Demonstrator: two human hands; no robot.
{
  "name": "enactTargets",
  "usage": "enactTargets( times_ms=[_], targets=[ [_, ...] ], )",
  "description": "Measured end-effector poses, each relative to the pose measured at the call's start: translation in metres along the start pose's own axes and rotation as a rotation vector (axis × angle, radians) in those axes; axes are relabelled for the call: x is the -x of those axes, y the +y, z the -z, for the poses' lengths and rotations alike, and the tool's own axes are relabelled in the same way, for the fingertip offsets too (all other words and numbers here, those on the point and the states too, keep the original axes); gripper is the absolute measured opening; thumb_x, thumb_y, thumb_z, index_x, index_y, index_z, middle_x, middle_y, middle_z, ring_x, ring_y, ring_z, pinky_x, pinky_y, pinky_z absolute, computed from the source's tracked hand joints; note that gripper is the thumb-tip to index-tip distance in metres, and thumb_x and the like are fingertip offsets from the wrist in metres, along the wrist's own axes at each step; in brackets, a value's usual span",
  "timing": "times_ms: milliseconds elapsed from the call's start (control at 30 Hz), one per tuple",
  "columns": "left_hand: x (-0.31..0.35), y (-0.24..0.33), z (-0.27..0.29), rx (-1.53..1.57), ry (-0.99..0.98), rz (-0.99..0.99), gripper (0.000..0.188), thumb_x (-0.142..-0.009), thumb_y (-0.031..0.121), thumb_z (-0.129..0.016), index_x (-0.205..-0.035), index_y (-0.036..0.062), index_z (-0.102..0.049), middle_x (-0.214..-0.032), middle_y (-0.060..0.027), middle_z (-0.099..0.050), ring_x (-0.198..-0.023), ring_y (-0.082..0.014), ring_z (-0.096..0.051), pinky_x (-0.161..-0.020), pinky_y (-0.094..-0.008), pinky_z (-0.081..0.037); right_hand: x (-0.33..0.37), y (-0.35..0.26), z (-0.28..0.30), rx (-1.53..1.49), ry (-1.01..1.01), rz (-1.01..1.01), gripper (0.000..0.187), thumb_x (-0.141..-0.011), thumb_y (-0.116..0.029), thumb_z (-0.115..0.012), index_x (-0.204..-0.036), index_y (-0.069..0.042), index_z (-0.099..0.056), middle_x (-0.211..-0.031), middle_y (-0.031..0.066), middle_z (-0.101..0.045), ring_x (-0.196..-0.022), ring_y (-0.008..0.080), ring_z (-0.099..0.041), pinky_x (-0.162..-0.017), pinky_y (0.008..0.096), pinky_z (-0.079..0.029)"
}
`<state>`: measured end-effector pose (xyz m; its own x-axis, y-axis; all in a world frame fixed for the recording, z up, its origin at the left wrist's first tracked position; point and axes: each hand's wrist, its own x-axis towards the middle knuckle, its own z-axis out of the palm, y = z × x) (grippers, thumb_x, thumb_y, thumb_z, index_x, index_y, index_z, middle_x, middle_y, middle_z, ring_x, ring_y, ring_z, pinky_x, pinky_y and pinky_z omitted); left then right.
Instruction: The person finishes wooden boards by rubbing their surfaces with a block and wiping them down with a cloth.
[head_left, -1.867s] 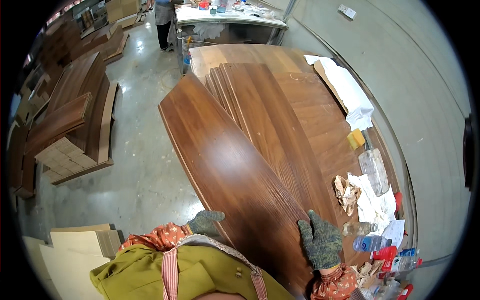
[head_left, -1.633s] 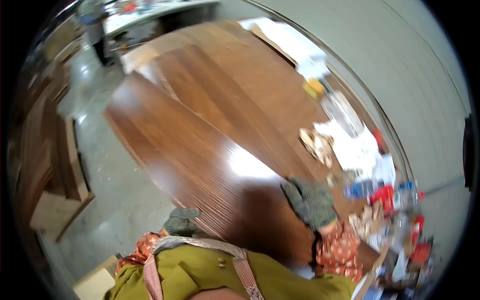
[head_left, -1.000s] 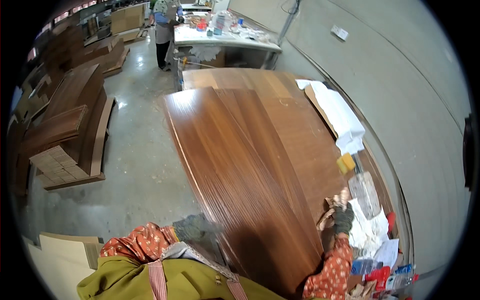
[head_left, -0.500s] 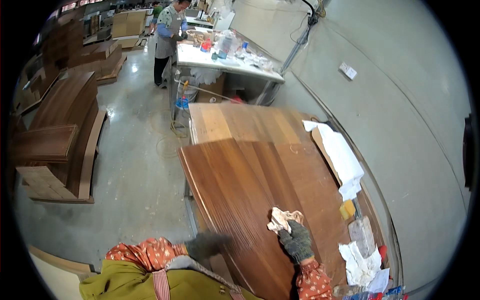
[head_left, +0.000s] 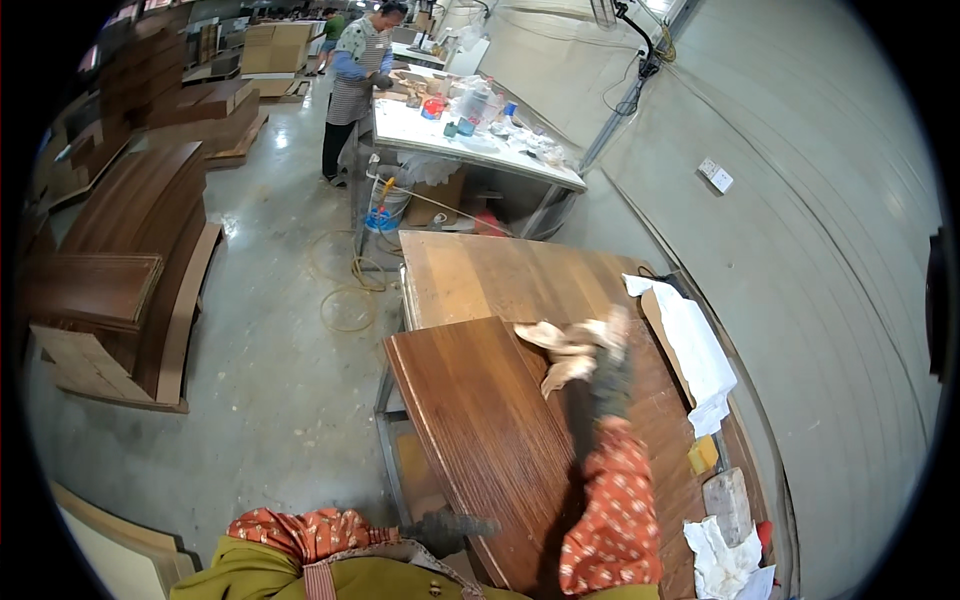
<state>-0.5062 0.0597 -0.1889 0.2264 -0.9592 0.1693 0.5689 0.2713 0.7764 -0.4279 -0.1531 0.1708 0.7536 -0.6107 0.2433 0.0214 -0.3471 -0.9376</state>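
A brown wood-grain panel (head_left: 470, 410) lies on the worktable, its moulded left edge toward me. My right hand (head_left: 612, 375), in a dark grey glove and with its arm stretched forward, grips a crumpled pale cloth (head_left: 565, 350). The cloth hangs loosely over the panel's far right corner, and both are a little blurred. Low beside the panel's left edge is my left hand (head_left: 450, 530), also gloved. Its fingers point right but look too dark and smeared to read, and whether it touches the panel I cannot tell.
Wooden boards cover the worktable (head_left: 510, 280). Along its right side lie a white sheet (head_left: 690, 345), a yellow sponge (head_left: 703, 455), a grey block (head_left: 728, 505) and crumpled white paper (head_left: 722, 560). Stacked panels (head_left: 130, 230) stand left; a co-worker (head_left: 355, 85) stands at a cluttered bench (head_left: 420, 130).
My right hand has swept forward with the cloth, from the panel's middle right to its far right corner. My left hand has dropped slightly toward me. The view has shifted.
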Motion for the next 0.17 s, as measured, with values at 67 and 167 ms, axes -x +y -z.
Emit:
enactTargets(
  times_ms=[67,167],
  targets=[
    [0.007,0.066,-0.026,-0.4,0.119,0.095,0.055,-0.082,-0.008,-0.052,-0.131,0.0158,-0.052,-0.134,-0.0113,-0.051,-0.118,-0.0235,-0.054,-0.099,-0.032,-0.045,0.024,0.04,0.089,0.141,0.29,0.094,0.048,-0.085,-0.02,-0.064,-0.124,0.0,-0.047,-0.109,0.011,-0.059,-0.092,0.0192,-0.058,-0.076,0.0309,-0.05],
    [0.02,0.09,-0.005,-1.029,-0.258,-0.092,0.053,-0.087,0.012,-0.059,-0.138,0.0183,-0.044,-0.138,-0.016,-0.045,-0.126,-0.0237,-0.046,-0.105,-0.0346,-0.038,0.055,0.124,0.208,0.409,0.303,0.362,0.058,-0.083,-0.018,-0.067,-0.132,-0.001,-0.04,-0.114,0.0127,-0.059,-0.095,0.0228,-0.06,-0.082,0.0276,-0.051]
  ],
)
